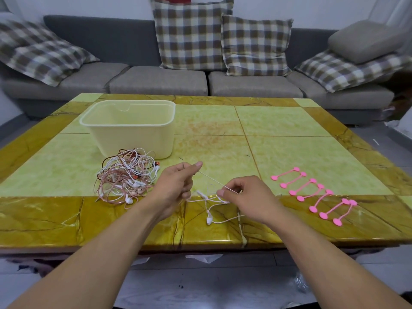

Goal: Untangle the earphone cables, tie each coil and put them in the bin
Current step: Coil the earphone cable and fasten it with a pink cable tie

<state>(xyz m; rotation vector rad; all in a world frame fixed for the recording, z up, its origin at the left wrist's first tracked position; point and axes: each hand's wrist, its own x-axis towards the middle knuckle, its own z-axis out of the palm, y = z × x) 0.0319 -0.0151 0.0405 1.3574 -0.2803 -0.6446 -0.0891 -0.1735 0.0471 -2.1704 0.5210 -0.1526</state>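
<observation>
Bin (133, 128) on table (278, 121) holds nothing; both hands, left (176, 184) and right (243, 197), pinch one cable (211, 178); tangle (124, 175) beside bin.

The glossy yellow-green marbled tile surface (278, 148) carries a cream rectangular plastic bin (131, 128). Beside the bin lies a tangled pile of white and pink earphone cables (124, 179). Pink silicone cable ties (314, 195) lie in a row at the right.

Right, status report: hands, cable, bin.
Left hand and right hand both pinching one pink earphone cable, stretched taut between them. Tangled pile waiting beside the bin. Pink ties untouched, nothing in the way.
</observation>
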